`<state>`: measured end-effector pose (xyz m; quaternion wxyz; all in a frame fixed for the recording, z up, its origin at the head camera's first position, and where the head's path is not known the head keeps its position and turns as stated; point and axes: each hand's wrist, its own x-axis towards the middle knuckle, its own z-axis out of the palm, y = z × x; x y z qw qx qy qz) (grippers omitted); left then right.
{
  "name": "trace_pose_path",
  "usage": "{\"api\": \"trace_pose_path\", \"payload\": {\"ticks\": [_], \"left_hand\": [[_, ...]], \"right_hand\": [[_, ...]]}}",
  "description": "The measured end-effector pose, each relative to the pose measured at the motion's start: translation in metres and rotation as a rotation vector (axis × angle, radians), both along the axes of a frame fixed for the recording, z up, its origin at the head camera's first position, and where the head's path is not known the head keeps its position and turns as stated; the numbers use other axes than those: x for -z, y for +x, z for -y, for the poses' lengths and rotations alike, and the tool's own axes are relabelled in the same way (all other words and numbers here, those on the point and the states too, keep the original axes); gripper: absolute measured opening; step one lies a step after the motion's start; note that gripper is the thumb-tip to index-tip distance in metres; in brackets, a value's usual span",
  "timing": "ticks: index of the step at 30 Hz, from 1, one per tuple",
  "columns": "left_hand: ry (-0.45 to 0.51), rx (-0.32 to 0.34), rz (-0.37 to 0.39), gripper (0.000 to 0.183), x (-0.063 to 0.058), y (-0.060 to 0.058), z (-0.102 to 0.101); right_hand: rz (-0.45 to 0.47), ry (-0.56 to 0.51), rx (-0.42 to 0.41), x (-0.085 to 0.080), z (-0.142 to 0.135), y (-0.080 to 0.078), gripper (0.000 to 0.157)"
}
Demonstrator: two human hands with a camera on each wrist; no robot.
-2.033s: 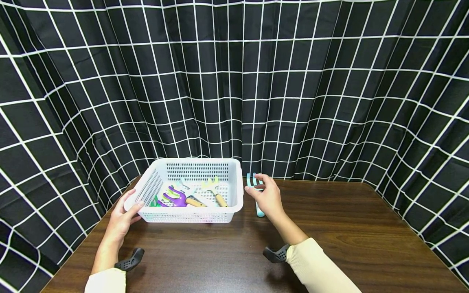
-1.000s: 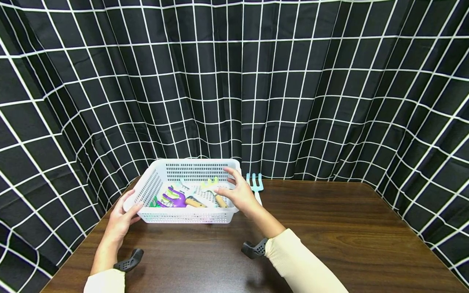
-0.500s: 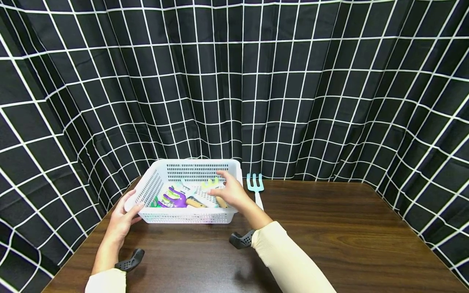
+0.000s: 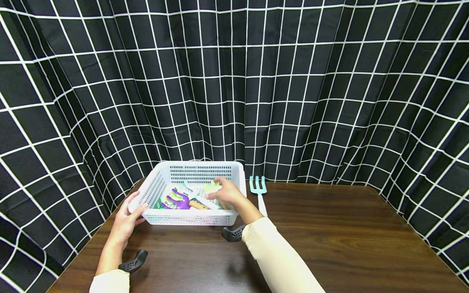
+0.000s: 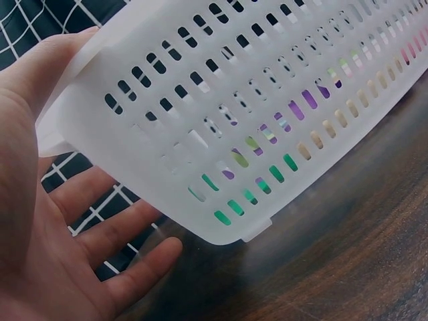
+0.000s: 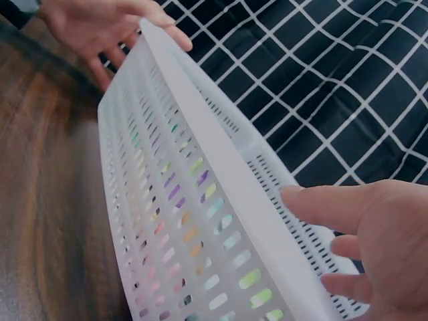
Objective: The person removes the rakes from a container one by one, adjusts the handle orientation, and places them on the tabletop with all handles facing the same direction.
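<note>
A white plastic basket (image 4: 190, 219) stands on the table, holding several small garden tools. My left hand (image 4: 124, 221) grips its left end, thumb over the rim and fingers outside, as the left wrist view (image 5: 73, 200) confirms. Inside lie a purple hand fork (image 4: 180, 201) with a wooden handle and a yellow-green hand fork (image 4: 209, 188). My right hand (image 4: 229, 194) reaches over the right side, thumb and fingers apart above the yellow-green fork, hiding most of its handle. Nothing shows between those fingers in the right wrist view (image 6: 381, 234).
To the right of the basket a light-blue fork (image 4: 258, 188) with a pale handle lies on the brown wooden table (image 4: 329, 228). Black curtains (image 4: 293, 101) with a white grid hang along the back and sides.
My right hand has left the light-blue fork on the table, moved left over the basket and lowered into it. My left hand keeps its grip on the basket. The head view shifts slightly.
</note>
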<state>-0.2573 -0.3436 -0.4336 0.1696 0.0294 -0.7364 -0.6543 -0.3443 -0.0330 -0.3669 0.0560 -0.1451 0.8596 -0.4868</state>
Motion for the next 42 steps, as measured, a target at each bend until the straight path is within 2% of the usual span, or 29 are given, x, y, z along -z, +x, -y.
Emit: {"api": "trace_pose_path", "payload": {"ticks": [9,20,27,31,35,42], "left_hand": [[-0.032,-0.016,0.022,0.063,-0.0002,-0.0014,-0.0003],[-0.067,-0.029,0.033,0.063,0.0001,-0.0026,0.0007],[-0.068,-0.029,0.036,0.063,0.0002,-0.0016,0.0010],[-0.073,-0.030,0.037,0.063,-0.0002,-0.0012,0.0009],[-0.080,-0.032,0.040,0.063,-0.0005,-0.0011,0.0008],[-0.080,-0.035,0.037,0.062,0.0000,-0.0012,0.0009]], "right_hand": [[0.074,0.138,-0.025,0.0036,0.0052,-0.0032,0.068],[0.131,0.330,-0.116,0.0034,0.0066,-0.0067,0.063],[0.199,0.337,-0.141,0.0069,0.0078,-0.0078,0.052],[0.168,0.400,-0.157,0.0077,0.0078,-0.0088,0.052],[0.158,0.418,-0.148,0.0074,0.0082,-0.0092,0.054],[0.123,0.331,-0.089,0.0070,0.0073,-0.0067,0.049]]}}
